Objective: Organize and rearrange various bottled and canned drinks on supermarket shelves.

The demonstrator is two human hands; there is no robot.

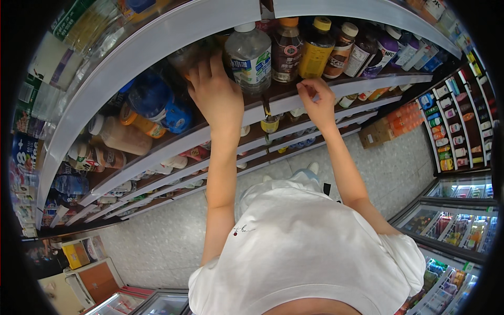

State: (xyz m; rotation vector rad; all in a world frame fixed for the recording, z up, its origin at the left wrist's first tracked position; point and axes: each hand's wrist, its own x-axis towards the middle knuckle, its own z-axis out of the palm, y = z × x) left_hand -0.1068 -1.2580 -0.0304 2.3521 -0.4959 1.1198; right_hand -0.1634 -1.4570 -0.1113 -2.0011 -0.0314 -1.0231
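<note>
My left hand (pixel 218 97) reaches into the top open shelf row, its fingers bent over a dim, see-through bottle (pixel 190 59) in the shadow. That bottle is mostly hidden behind the hand. Just to the right of it stands a large clear bottle (pixel 249 60) with a white cap and a blue-green label. My right hand (pixel 317 102) hovers by the shelf's front edge, fingers curled in with thumb near the forefinger; nothing shows between them. Closest to it are a yellow bottle (pixel 316 50), a brown bottle (pixel 340 51) and a dark bottle with an orange cap (pixel 287 52).
Left of my hand sit a blue bottle (pixel 152 97) and a beige bottle (pixel 121 134). A pale shelf edge (pixel 142 55) curves above the row. Lower shelves hold more goods. Cartons (pixel 374 136) stand on the floor (pixel 157 236) at right, near glass-door coolers (pixel 446 226).
</note>
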